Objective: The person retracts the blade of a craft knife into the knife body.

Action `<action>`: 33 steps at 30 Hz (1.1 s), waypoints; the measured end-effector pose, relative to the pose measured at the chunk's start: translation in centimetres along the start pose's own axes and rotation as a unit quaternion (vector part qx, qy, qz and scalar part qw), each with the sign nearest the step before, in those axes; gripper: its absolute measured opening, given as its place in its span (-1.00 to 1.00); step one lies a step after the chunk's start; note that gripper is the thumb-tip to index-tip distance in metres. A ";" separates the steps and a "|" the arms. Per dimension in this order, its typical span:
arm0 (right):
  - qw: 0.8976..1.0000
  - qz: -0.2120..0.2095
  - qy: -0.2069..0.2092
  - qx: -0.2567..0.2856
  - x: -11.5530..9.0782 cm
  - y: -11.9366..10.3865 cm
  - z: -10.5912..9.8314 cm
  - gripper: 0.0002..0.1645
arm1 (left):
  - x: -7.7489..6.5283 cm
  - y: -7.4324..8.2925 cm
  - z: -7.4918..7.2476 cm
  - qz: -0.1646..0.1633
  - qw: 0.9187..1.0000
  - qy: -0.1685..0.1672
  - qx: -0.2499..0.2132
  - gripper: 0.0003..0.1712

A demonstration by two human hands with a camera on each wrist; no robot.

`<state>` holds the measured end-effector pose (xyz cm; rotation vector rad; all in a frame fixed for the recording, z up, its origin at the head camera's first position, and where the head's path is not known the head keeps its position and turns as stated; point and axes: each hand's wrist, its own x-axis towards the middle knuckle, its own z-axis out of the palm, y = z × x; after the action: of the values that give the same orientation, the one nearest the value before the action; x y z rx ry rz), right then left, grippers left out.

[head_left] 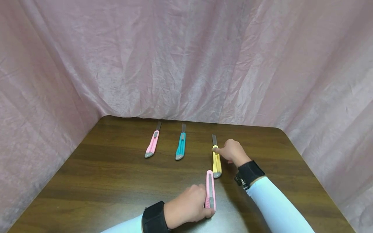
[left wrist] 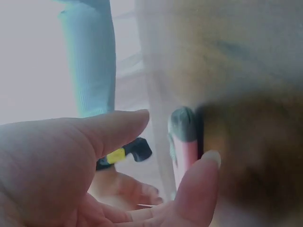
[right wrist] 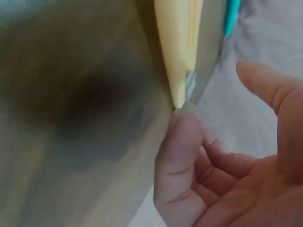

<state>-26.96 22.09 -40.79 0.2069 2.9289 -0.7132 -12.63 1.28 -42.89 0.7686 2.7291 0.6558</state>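
Observation:
A pink box cutter (head_left: 210,191) lies at the front of the table, with no blade out past its tip. Around its near end is my left hand (head_left: 187,204), thumb by the grey end and fingers along its left side. The left wrist view shows the thumb (left wrist: 125,125) apart from the cutter and a fingertip (left wrist: 210,161) against it. Farther back, my right hand (head_left: 234,151) reaches over a yellow box cutter (head_left: 216,163), blade out and pointing away. In the right wrist view a bent finger (right wrist: 179,151) meets its tip while the thumb (right wrist: 262,82) stands off.
Farther left lie a teal box cutter (head_left: 181,145) and another pink box cutter (head_left: 152,142), both with blades out toward the back edge. All rest on a brown wooden table (head_left: 110,168). Pink curtains (head_left: 175,58) hang behind and at the sides.

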 end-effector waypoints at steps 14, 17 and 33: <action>0.995 0.082 -0.056 0.008 3.7 -0.7 1.1 -0.49 | 0.0 -1.0 -1.7 -0.060 0.998 0.015 0.021 -0.22; 0.992 0.099 -0.063 0.041 4.1 -0.5 1.2 -0.54 | -0.1 -1.2 -2.0 -0.060 0.998 0.022 0.026 -0.20; 0.995 0.039 -0.041 0.080 3.4 0.3 -1.1 -0.58 | 1.2 -4.5 -2.9 -0.060 0.997 0.027 -0.028 -0.14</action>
<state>-30.30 23.21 -40.50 0.2973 2.7718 -0.9216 -16.57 -2.55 -42.66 0.5772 2.7667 0.7337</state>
